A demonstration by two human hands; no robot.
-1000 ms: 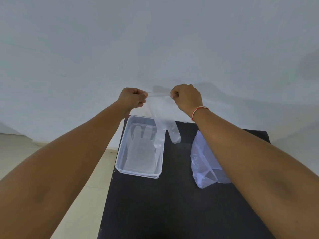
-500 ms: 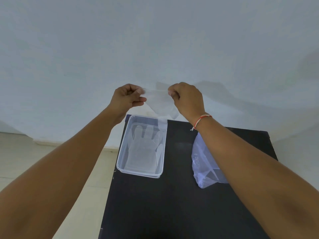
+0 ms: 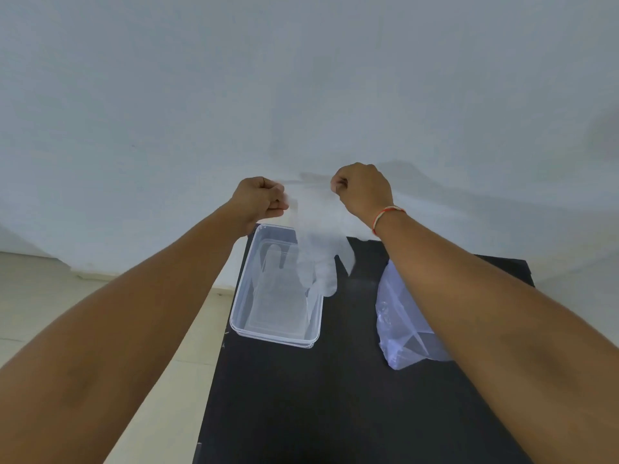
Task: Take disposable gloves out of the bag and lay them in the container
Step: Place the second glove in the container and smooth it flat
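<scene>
A translucent disposable glove (image 3: 318,252) hangs in the air, cuff uppermost and fingers pointing down toward 6 o'clock, its fingertips overlapping the far right corner of the container in this view. The cuff is stretched between the two hands: the left hand (image 3: 259,200), at 9 o'clock from the cuff, is curled into a closed fist with the cuff's left edge pinched at its fingertips, and the right hand (image 3: 363,190), at 3 o'clock from the cuff, is likewise closed and pinches the right edge; the exact contact points are blurred. The glove thus lies between and below both hands. A red-and-white thread band (image 3: 387,216) circles the right wrist. Beneath the glove, at 6 to 7 o'clock, stands a clear rectangular container (image 3: 241,324) with a flat glove (image 3: 276,296) lying on its floor, fingers pointing away from the viewer. At 4 o'clock from the hanging glove, well apart from the container, lies a crumpled pale plastic bag (image 3: 402,323), partly hidden by the right forearm. Container and bag rest on a black table (image 3: 335,396) set against a pale wall (image 3: 301,95).
</scene>
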